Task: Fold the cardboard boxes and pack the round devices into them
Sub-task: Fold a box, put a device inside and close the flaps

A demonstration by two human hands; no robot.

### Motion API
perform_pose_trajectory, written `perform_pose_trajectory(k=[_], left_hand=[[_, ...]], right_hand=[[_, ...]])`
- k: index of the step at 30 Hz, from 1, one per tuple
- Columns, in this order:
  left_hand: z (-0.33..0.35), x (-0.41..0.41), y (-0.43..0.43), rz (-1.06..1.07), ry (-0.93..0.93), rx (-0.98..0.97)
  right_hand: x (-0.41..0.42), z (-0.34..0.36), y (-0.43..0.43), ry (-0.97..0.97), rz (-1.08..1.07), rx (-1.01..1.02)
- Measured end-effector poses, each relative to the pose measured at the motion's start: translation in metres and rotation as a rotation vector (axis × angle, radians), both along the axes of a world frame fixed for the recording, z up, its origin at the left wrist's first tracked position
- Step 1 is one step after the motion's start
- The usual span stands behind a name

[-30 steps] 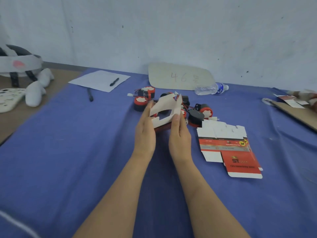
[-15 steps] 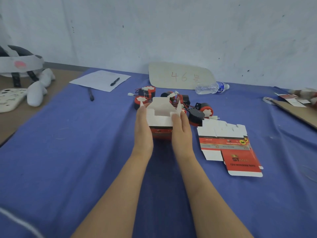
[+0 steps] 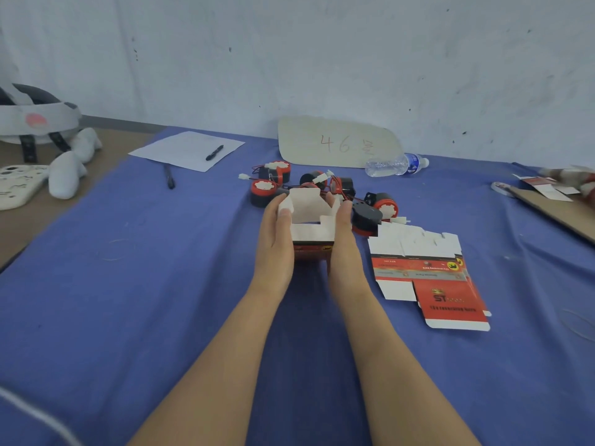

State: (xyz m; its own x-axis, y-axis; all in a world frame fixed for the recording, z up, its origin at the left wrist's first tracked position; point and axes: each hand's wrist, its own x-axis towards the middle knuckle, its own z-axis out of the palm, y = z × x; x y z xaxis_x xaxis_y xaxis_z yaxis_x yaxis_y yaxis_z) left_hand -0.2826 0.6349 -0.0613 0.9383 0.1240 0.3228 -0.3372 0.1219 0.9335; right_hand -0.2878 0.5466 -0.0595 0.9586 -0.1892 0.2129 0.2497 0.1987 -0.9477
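Head view: a half-folded cardboard box (image 3: 310,228) stands on the blue cloth (image 3: 128,284) at centre. Its white flaps are up and its red printed side faces the person. The left hand (image 3: 275,249) lies flat against the box's 9 o'clock side, fingers nearly straight, thumb on a small side flap. The right hand (image 3: 346,252) presses the 3 o'clock side the same way, fingers straight, not curled round anything. At 12 o'clock from the box, just behind it, lies a pile of round devices (image 3: 267,188), red and black, with wires. At 4 o'clock, near the right wrist, lie flat unfolded boxes (image 3: 425,272). At 1 o'clock, farther back, a water bottle (image 3: 396,164) lies beside a cardboard sign (image 3: 338,143). At 10 o'clock a paper sheet (image 3: 186,149) carries a pen (image 3: 214,152).
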Motion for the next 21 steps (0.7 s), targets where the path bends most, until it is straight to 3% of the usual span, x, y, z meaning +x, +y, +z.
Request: perform_pose_trajectory(k=[3,7,16,21], left_hand=[[-0.0017,0.0015,-0.0015,-0.001,0.014,-0.023],[-0.0031,0.0014,-0.0029,-0.020,0.023,0.000],[-0.0044,-0.0002,-0.0030,0.032,0.031,0.108],[-0.0032,-0.0004,-0.0006,0.030,0.031,0.069]], right_hand=[[0.0028,-0.0008,-0.0026,0.104,-0.009,0.044],[0.0004,-0.0035,-0.0028,-0.014,-0.106,-0.143],[0.0020,-0.0051,-0.0041,-0.056,-0.175,-0.226],[-0.0041,0.0024,-0.0097,-0.086,0.014,-0.199]])
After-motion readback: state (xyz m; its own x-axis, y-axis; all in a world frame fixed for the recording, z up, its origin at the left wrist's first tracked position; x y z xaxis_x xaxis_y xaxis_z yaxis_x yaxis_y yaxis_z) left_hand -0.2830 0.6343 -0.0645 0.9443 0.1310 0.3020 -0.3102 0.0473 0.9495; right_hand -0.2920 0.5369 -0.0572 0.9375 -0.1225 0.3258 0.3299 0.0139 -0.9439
